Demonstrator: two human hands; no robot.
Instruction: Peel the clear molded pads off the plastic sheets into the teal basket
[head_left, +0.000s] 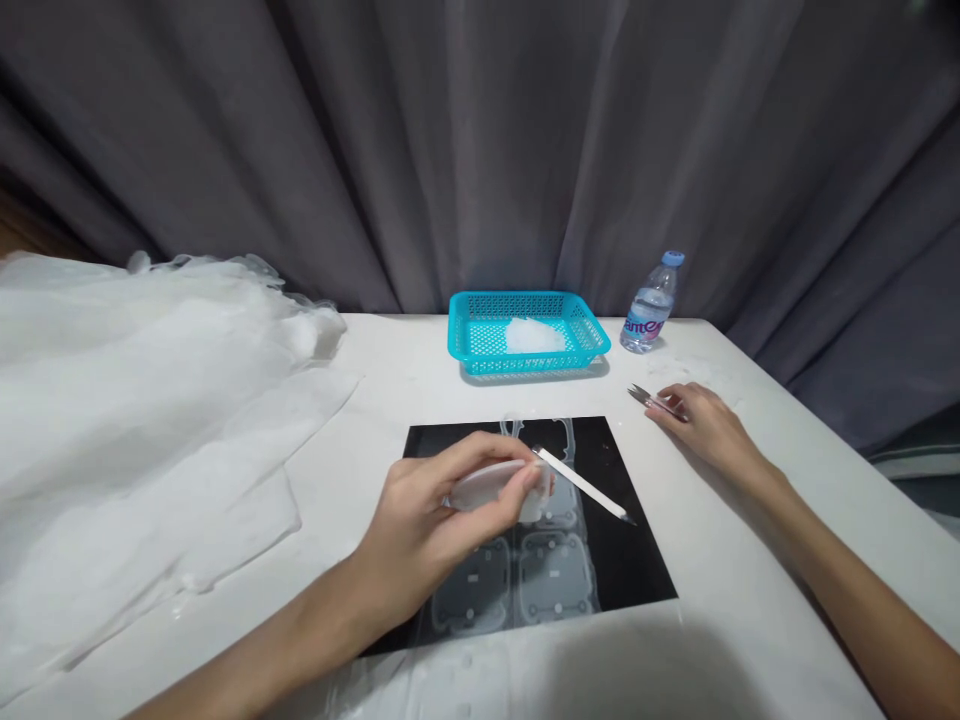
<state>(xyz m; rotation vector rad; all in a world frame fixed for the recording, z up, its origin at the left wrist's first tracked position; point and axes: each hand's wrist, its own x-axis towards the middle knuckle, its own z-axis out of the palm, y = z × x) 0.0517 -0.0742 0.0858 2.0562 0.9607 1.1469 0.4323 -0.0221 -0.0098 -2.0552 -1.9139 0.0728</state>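
Note:
My left hand [442, 510] is raised over the black mat [634, 560], its thumb and fingers closed on a translucent white plastic piece [487, 485]. Under that hand, a clear plastic sheet with moulded rounded squares [555, 575] lies on the mat; part of it is hidden. A slim white pen-like tool [585, 485] with dark tips rests slantwise across the mat, close to my left fingertips. To the right, my right hand [705, 420] is low over the table, fingers closed around small snips [656, 400] whose metal points face away to the left.
A blue perforated basket [457, 345] at the back contains white translucent pieces [532, 336]. Beside it stands a water bottle [651, 305] with a blue cap. A large heap of translucent white sheets [150, 430] covers the left of the white table [375, 400]. Grey curtains [480, 150] hang behind.

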